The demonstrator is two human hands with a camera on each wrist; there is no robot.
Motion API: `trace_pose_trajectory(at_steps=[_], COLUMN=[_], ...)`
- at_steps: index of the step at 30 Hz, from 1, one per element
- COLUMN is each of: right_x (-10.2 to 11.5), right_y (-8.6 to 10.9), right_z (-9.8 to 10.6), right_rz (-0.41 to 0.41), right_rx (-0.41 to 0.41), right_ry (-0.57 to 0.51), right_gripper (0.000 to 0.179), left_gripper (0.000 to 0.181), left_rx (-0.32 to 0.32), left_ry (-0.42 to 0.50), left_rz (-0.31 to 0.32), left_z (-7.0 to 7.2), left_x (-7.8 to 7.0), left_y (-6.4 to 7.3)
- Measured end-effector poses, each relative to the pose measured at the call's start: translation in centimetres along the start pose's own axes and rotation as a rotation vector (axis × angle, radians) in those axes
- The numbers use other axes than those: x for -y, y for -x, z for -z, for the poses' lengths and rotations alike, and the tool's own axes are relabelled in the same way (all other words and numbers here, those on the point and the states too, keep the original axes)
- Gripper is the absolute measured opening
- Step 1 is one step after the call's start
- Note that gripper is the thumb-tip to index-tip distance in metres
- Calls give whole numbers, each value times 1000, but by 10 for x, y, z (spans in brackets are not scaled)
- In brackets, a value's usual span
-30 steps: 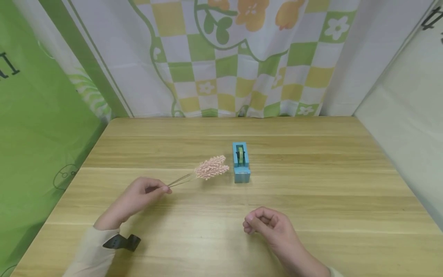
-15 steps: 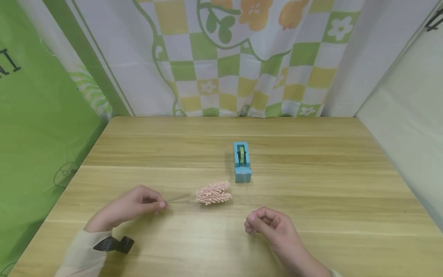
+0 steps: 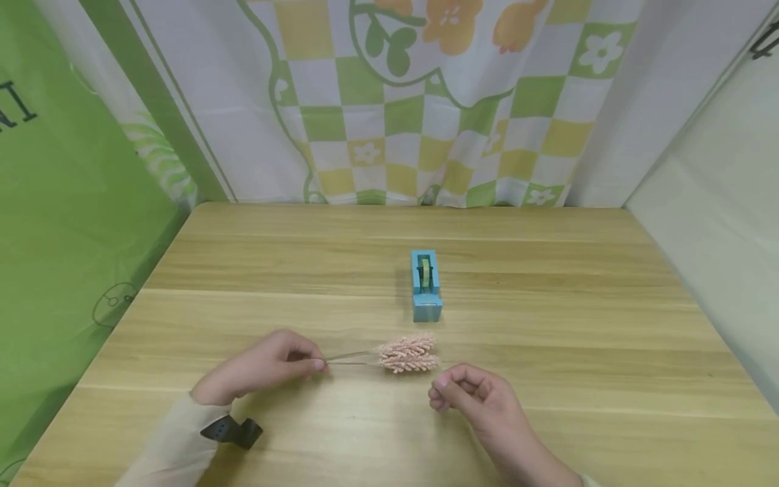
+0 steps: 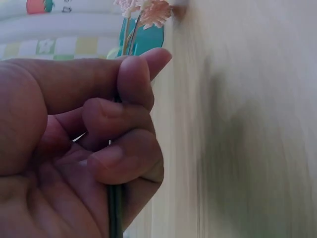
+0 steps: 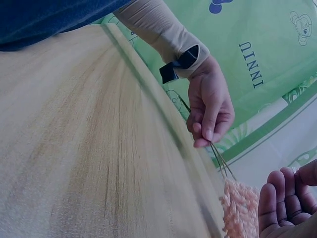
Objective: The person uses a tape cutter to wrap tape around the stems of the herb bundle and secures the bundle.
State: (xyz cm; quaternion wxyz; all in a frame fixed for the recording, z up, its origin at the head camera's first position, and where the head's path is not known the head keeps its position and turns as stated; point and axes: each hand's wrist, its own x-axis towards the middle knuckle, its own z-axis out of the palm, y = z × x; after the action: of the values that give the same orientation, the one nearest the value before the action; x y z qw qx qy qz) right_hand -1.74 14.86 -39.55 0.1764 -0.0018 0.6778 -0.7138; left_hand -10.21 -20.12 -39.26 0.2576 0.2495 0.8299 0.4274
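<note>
My left hand (image 3: 268, 365) pinches the thin stems of a bunch of pink artificial flowers (image 3: 409, 354). In the left wrist view, the stem ends (image 4: 115, 210) run down past the curled fingers. The flower heads point right, low over the table and close to my right hand (image 3: 477, 402). That hand has its thumb against its forefinger, the other fingers curled. A small clear glint, like a piece of tape (image 5: 295, 170), shows at the pinch in the right wrist view. A blue tape dispenser (image 3: 427, 310) stands just behind the flower heads.
The wooden table (image 3: 578, 304) reaches back to a checked, flowered curtain (image 3: 402, 122). A green sheet (image 3: 67, 203) hangs on the left, a pale one (image 3: 718, 203) on the right. A black strap (image 3: 231, 431) is on the left sleeve.
The left hand has brought the pink flowers toward the front and right, from beside the dispenser to near the right hand. The right hand has stayed almost still.
</note>
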Motion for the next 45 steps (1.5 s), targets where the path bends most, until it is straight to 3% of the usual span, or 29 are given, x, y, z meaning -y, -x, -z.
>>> trace_pose_trajectory(at_steps=[14,31,37,45], right_x=[3,0,-1,-2], right_y=[0,-2,-3,-3], right_z=[-3,-1,-2,-1], right_rz=[-6,29,35,34], right_rx=[-4,38,23,21], right_ry=[-1,-19,-21,-31], right_gripper=[17,15,15,14], left_gripper=[19,20,20,19], left_rx=[14,11,16,31], left_ry=[-20,-28,-41,-51], left_rz=[-8,-115,-142,-152], left_z=[-24,-53,-60,-64], left_x=[-16,-43,-55,-68], left_y=[-43,-91,-101,-103])
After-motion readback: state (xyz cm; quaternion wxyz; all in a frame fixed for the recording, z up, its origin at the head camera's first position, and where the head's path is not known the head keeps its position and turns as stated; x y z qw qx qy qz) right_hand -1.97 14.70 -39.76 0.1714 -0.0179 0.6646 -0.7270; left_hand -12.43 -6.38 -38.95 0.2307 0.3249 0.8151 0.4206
